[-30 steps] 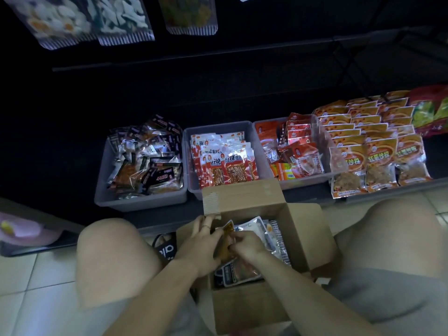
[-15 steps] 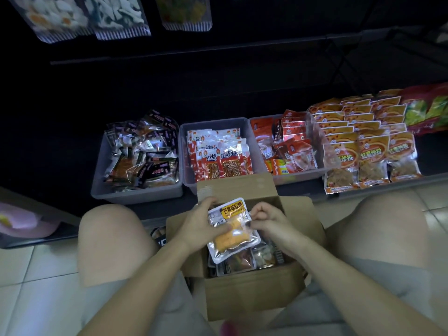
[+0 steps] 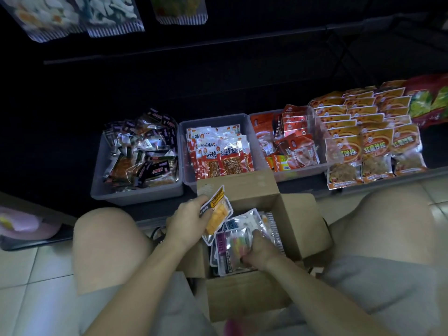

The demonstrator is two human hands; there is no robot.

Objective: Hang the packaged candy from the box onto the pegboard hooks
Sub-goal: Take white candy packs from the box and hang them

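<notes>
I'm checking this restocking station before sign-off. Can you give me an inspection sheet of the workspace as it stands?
Surface: pale tiled floor; cardboard box open between the person's knees.
Job's things: yellow candy packet in the left hand; more packets in the box; bags hang above.
Clutter: three grey bins of snacks, orange packs on the right.
Hands: right hand reaches into the box, grip unclear.
Cables: dark cord beside the box, unclear.
Surroundings: dark, dim shelving.

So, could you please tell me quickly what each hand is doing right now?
Left hand: holds the yellow candy packet.
Right hand: fingers curled on a clear packet inside the box.
</notes>
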